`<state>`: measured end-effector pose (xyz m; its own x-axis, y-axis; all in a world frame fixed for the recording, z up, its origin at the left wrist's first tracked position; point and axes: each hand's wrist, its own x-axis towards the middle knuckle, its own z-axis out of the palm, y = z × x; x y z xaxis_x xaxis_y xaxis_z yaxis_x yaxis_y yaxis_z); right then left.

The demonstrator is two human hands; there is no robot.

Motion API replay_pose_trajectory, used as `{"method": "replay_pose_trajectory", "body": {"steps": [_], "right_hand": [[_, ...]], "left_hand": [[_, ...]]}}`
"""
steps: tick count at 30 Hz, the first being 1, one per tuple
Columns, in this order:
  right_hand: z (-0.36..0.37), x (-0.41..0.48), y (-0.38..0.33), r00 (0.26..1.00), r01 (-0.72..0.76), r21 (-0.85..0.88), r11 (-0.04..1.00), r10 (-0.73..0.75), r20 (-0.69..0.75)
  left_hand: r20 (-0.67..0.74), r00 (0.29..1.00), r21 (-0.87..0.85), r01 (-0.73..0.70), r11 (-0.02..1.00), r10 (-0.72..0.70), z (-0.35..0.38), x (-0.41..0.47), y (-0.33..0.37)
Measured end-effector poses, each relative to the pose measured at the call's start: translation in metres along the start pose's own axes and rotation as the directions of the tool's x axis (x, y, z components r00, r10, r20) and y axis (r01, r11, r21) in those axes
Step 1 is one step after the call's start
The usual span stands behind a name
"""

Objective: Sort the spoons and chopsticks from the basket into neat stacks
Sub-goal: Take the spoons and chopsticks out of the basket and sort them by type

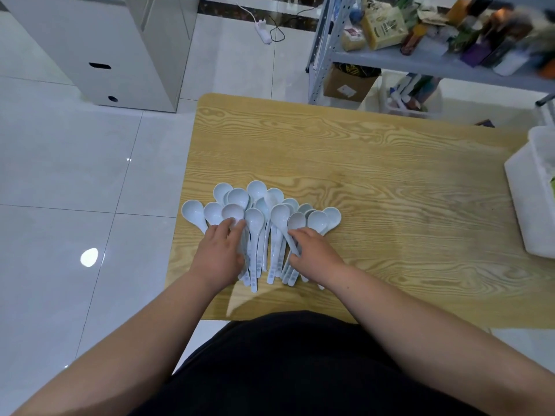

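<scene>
Both hands are down on the spoons [264, 223], a fanned heap of pale blue soup spoons lying at the table's [390, 163] near left corner, bowls pointing away from the person, handles toward them. The left hand [217, 253] lies flat over the left side of the heap, fingers [231, 228] slightly spread and resting on the handles, fingertips touching the bowl of one spoon. The right hand [313, 250] covers the heap's right side, its fingers curled, thumb and forefinger pinching the handle of a single spoon that crosses the others at a slant. Between the two hands, several handles lie bare, side by side.

The table is light wood with strong grain, standing on glossy white floor tiles. At the table's right edge sits a white bin [534, 190], well apart from the spoons. Beyond the table's far edge stands a grey metal shelf [420, 58] crowded with packets and bottles, too blurred to name. Left of it, a white cabinet [120, 49], and a power strip [262, 33] lying on the floor.
</scene>
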<state>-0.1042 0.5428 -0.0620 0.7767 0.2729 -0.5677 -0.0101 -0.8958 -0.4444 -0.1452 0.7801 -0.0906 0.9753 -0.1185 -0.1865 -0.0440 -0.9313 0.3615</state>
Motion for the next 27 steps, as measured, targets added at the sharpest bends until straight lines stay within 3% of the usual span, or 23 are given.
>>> {"method": "replay_pose_trajectory", "body": {"steps": [3, 7, 11, 16, 22, 27], "right_hand": [[-0.011, -0.011, 0.001, 1.000, -0.007, 0.059, 0.998, 0.008, -0.009], [-0.027, -0.036, 0.012, 0.999, -0.023, 0.134, 0.991, 0.026, -0.025], [-0.044, -0.077, 0.033, 0.998, 0.002, 0.167, 0.986, 0.010, -0.068], [-0.057, -0.132, 0.078, 0.982, 0.016, 0.279, 0.960, 0.038, -0.185], [-0.069, -0.206, 0.159, 0.959, 0.071, 0.382, 0.921, 0.043, -0.281], [-0.080, -0.262, 0.242, 0.944, 0.091, 0.421, 0.903, 0.056, -0.325]], "left_hand": [[0.016, 1.000, -0.051, -0.025, 0.998, 0.026, -0.006, -0.003, 0.005], [0.122, 0.992, -0.295, 0.068, 0.953, -0.033, -0.020, -0.007, 0.028], [0.224, 0.972, -0.383, 0.020, 0.923, 0.072, -0.029, -0.012, 0.066], [0.261, 0.941, -0.406, -0.095, 0.909, 0.215, -0.032, -0.011, 0.131], [0.201, 0.918, -0.435, -0.228, 0.871, 0.341, -0.019, -0.012, 0.238], [0.201, 0.874, -0.360, -0.353, 0.864, 0.442, 0.000, -0.022, 0.339]]}}
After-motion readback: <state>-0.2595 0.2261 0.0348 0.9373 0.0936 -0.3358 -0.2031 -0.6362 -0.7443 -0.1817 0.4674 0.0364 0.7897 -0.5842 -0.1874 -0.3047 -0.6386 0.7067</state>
